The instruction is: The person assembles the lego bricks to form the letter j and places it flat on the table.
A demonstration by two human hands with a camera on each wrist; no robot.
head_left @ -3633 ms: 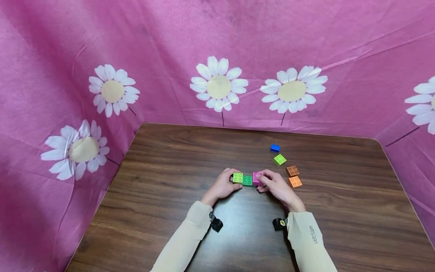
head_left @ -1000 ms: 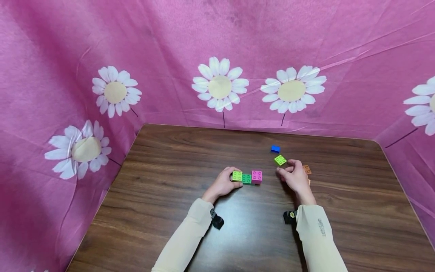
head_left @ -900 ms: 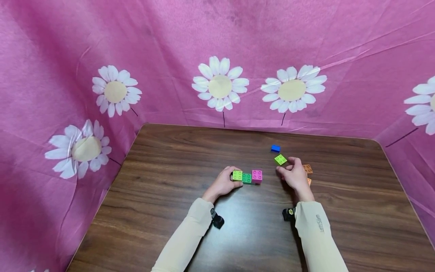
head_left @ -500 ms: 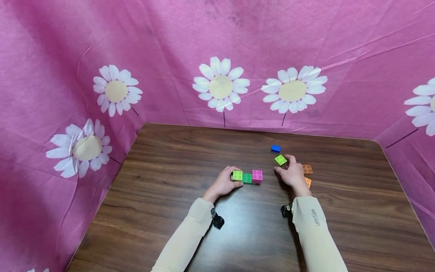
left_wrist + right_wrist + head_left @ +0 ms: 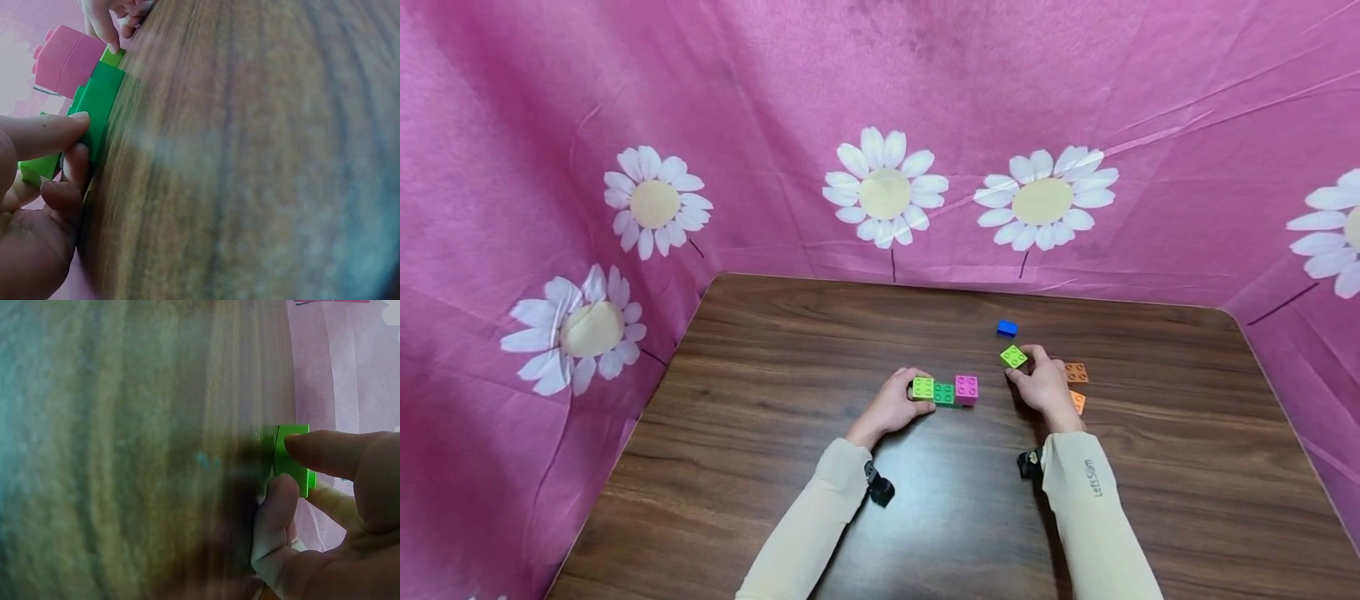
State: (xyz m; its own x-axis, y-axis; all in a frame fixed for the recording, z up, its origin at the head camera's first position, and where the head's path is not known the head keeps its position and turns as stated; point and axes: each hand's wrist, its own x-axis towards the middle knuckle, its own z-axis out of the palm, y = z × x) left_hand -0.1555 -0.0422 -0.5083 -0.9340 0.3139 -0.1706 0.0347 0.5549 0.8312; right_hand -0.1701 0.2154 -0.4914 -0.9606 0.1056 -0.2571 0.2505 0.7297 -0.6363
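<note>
My left hand (image 5: 891, 404) grips the left end of a joined row of toy building bricks. The row has a lime brick (image 5: 923, 387), a lower dark green brick (image 5: 943, 394) and a pink brick (image 5: 966, 388). In the left wrist view, the thumb presses the side of the green brick (image 5: 103, 103), and the pink brick (image 5: 69, 59) sits raised at its far end. A separate lime brick (image 5: 1013, 357) is pinched by my right hand (image 5: 1045, 385) between thumb and fingers. The right wrist view shows the thumb on that lime brick's side (image 5: 292, 464).
A small blue brick (image 5: 1007, 328) lies behind the separate lime one. Right of my right hand are a brown brick (image 5: 1076, 372) and an orange brick (image 5: 1078, 402), the latter partly covered by the hand. The wooden table (image 5: 760, 358) ends at a pink flowered cloth (image 5: 760, 167).
My right hand left the pink brick, moved right and away, and took hold of the separate lime brick, which shifted slightly left. Brown and orange bricks slid right. My left hand stayed.
</note>
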